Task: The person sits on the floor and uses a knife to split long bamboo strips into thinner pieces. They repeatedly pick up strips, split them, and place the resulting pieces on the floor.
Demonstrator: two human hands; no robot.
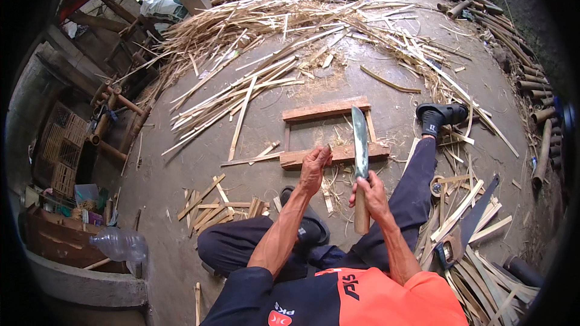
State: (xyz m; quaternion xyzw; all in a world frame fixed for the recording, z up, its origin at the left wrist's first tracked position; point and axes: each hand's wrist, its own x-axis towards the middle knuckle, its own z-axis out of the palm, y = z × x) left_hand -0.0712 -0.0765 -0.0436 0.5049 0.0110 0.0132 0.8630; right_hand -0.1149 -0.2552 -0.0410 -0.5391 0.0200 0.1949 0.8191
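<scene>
My right hand (373, 198) is wrapped round a machete (360, 145), near where its wooden handle meets the blade. The broad blade points up and away from me, passing over a low wooden frame (296, 159) on the floor. Just left of the blade, my left hand (315, 168) is closed in a pinch at the frame's near bar. Something small and dark shows at its fingertips, too little to name. A thin wooden strip (251, 159) lies left of the frame, its right end meeting the near bar.
A big heap of split strips and shavings (241, 24) spreads across the far floor. Short cut pieces (223, 208) lie near my left knee. To my right, a handsaw (462, 235) rests on more strips. Bamboo poles (534, 84) line the right wall; a clear plastic bottle (121, 245) is at left.
</scene>
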